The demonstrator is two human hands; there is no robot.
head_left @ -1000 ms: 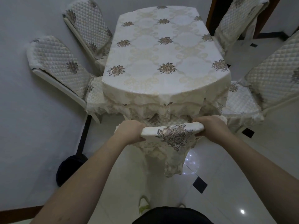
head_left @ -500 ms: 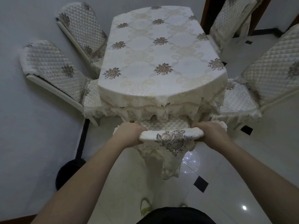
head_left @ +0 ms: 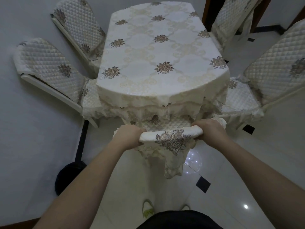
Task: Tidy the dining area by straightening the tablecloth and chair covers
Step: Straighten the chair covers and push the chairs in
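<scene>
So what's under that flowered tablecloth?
The tablecloth drapes over the whole table, hiding its top and legs. Below its lace hem, only the quilted seat of the chair both hands grip shows.

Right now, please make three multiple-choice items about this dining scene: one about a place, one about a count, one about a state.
1. Where is the chair whose top edge both hands hold?
A. at the near end of the table
B. against the left wall
C. in the doorway

2. How many covered chairs stand at the table's left side?
A. one
B. two
C. four

3. What is the left hand doing?
A. resting open on the tablecloth
B. hanging free
C. gripping the chair cover

Answers:
1 A: the near chair is pushed in under the hanging edge of the tablecloth, between the person and the table.
2 B: the left front chair and the left rear chair are seen there.
3 C: the left hand is curled round the chair cover at the backrest top, as is the right hand.
</scene>
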